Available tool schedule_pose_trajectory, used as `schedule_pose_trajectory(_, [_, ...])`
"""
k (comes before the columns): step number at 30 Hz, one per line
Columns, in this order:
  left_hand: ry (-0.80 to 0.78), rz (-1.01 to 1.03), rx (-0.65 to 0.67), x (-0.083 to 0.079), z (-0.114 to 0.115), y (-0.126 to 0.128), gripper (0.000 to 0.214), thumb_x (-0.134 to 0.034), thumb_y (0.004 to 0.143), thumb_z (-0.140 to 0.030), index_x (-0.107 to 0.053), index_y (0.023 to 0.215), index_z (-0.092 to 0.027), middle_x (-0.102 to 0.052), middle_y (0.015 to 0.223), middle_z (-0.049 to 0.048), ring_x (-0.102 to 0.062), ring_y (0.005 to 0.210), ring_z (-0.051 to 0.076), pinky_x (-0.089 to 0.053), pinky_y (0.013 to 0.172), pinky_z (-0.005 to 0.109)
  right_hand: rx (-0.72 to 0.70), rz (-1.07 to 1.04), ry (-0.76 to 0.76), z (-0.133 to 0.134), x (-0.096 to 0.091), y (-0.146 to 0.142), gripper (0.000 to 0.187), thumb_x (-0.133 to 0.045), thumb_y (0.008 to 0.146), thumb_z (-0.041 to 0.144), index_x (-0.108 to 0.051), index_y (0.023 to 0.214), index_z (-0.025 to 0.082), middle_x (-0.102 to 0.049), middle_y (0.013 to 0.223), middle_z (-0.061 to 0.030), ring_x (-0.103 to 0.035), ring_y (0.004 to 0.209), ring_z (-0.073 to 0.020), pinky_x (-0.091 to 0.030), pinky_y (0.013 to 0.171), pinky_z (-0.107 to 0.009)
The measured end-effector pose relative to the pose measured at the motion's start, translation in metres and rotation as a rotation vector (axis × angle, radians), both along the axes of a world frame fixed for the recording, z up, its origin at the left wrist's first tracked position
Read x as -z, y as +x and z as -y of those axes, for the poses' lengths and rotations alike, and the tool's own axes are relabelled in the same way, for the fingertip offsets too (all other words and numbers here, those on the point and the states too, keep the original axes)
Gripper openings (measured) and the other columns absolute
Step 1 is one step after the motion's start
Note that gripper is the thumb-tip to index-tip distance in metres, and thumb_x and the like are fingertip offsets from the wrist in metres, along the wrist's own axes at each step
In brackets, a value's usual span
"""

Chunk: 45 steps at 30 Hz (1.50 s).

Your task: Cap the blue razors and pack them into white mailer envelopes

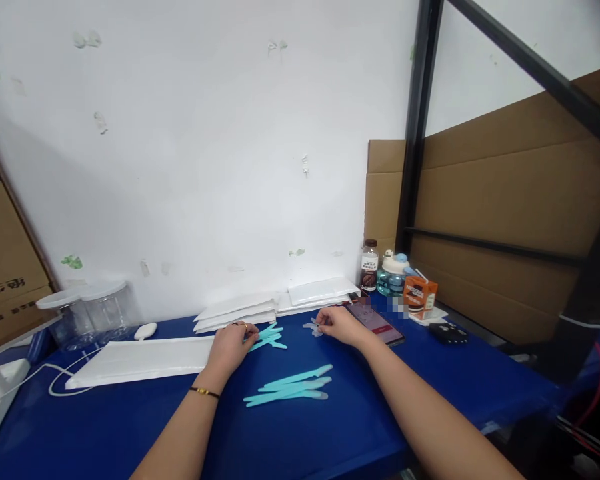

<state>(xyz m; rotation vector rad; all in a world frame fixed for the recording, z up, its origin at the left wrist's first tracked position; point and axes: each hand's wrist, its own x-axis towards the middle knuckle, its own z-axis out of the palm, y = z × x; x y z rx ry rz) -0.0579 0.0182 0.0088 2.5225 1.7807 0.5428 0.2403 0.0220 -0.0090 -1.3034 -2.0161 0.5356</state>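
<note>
My left hand [233,345] rests on the blue table [130,427] with its fingers curled over several teal plastic sticks [269,337], beside a flat white padded envelope [140,360]. My right hand [337,325] pinches small clear plastic pieces [311,327] at its fingertips. A second bundle of teal sticks [290,387] lies loose on the table, closer to me, between my forearms.
A stack of white envelopes [280,303] lies against the wall. A phone [377,321] sits right of my right hand, with bottles [369,265] and an orange carton [420,295] behind. Clear jars [87,312] and a white cable [55,383] are at left. Cardboard and a black frame stand at right.
</note>
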Motion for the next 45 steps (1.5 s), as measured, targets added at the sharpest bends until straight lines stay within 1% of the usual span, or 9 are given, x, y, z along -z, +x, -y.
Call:
schedule_pose_trajectory(3, [0.002, 0.112, 0.026, 0.002, 0.002, 0.003, 0.03, -0.048, 0.08, -0.037, -0.062, 0.103, -0.024, -0.065, 0.096, 0.0037, -0.058, 0.088, 0.019, -0.04, 0.074, 0.027, -0.207, 0.076, -0.059, 0.011, -0.012, 0.005, 0.018, -0.069, 0.063, 0.026, -0.067, 0.078, 0.015, -0.062, 0.075, -0.001, -0.053, 0.064, -0.0107, -0.04, 0.057, -0.02])
schedule_pose_trajectory(7, [-0.125, 0.215, 0.18, 0.0, 0.013, 0.017, 0.027, -0.048, 0.079, -0.039, -0.065, 0.089, -0.021, -0.065, 0.086, 0.0031, -0.057, 0.077, 0.016, -0.042, 0.069, 0.025, -0.488, 0.247, -0.301, 0.024, -0.019, 0.0, 0.027, -0.073, 0.055, 0.026, -0.068, 0.08, 0.016, -0.058, 0.065, 0.0031, -0.051, 0.056, -0.0086, -0.037, 0.049, -0.017])
schedule_pose_trajectory(12, [-0.343, 0.264, 0.37, 0.003, 0.026, 0.031, 0.033, -0.053, 0.075, -0.047, -0.064, 0.088, -0.019, -0.064, 0.08, 0.0019, -0.057, 0.069, 0.014, -0.042, 0.062, 0.022, -0.356, 0.211, -0.277, 0.025, -0.007, -0.016, 0.015, -0.063, 0.061, 0.016, -0.067, 0.075, 0.016, -0.057, 0.06, 0.0037, -0.05, 0.053, -0.0077, -0.036, 0.048, -0.016])
schedule_pose_trajectory(17, [-0.327, 0.153, 0.385, 0.009, 0.023, 0.034, 0.019, -0.054, 0.074, -0.034, -0.065, 0.08, -0.019, -0.062, 0.075, 0.0003, -0.055, 0.065, 0.013, -0.039, 0.058, 0.02, -0.344, 0.203, -0.202, 0.025, -0.007, -0.027, 0.012, -0.066, 0.065, 0.024, -0.067, 0.073, 0.015, -0.057, 0.059, 0.0031, -0.049, 0.053, -0.0075, -0.035, 0.048, -0.017])
schedule_pose_trajectory(26, [-0.031, -0.001, 0.18, -0.007, 0.011, 0.012, 0.016, -0.048, 0.078, -0.025, -0.064, 0.078, -0.022, -0.064, 0.078, 0.0015, -0.056, 0.072, 0.015, -0.036, 0.064, 0.024, -0.15, 0.157, 0.005, 0.013, -0.009, -0.011, 0.009, -0.061, 0.071, 0.02, -0.067, 0.074, 0.014, -0.065, 0.069, -0.0027, -0.055, 0.06, -0.0113, -0.038, 0.053, -0.019])
schedule_pose_trajectory(30, [-0.029, 0.016, 0.052, -0.003, 0.001, -0.005, 0.018, -0.049, 0.079, -0.03, -0.065, 0.086, -0.023, -0.065, 0.084, 0.0024, -0.057, 0.08, 0.018, -0.038, 0.07, 0.025, -0.031, 0.101, -0.011, 0.005, -0.007, 0.004, 0.013, -0.059, 0.073, 0.023, -0.068, 0.076, 0.013, -0.066, 0.069, -0.0037, -0.057, 0.061, -0.013, -0.04, 0.056, -0.021])
schedule_pose_trajectory(35, [-0.108, 0.18, 0.13, -0.003, 0.008, 0.003, 0.026, -0.051, 0.077, -0.039, -0.064, 0.091, -0.02, -0.064, 0.086, 0.0038, -0.057, 0.081, 0.018, -0.041, 0.07, 0.025, -0.243, 0.06, -0.14, 0.021, -0.018, -0.002, 0.029, -0.068, 0.067, 0.039, -0.068, 0.08, 0.014, -0.063, 0.066, -0.0012, -0.054, 0.059, -0.0114, -0.039, 0.052, -0.019])
schedule_pose_trajectory(39, [-0.36, 0.278, 0.34, -0.009, 0.026, 0.019, 0.033, -0.054, 0.074, -0.048, -0.063, 0.079, -0.016, -0.06, 0.071, 0.0011, -0.053, 0.065, 0.013, -0.041, 0.06, 0.022, -0.505, 0.205, -0.323, 0.037, -0.022, -0.019, 0.038, -0.076, 0.054, 0.044, -0.067, 0.079, 0.016, -0.059, 0.063, 0.0031, -0.052, 0.055, -0.0085, -0.038, 0.051, -0.017])
schedule_pose_trajectory(45, [-0.601, 0.211, 0.486, -0.008, 0.04, 0.034, 0.037, -0.068, 0.061, -0.048, -0.064, 0.081, -0.018, -0.054, 0.064, -0.0029, -0.047, 0.06, 0.01, -0.036, 0.052, 0.018, -0.536, 0.213, -0.4, 0.039, -0.014, -0.034, 0.024, -0.069, 0.064, 0.036, -0.064, 0.076, 0.016, -0.059, 0.062, 0.0042, -0.05, 0.054, -0.0068, -0.039, 0.053, -0.018])
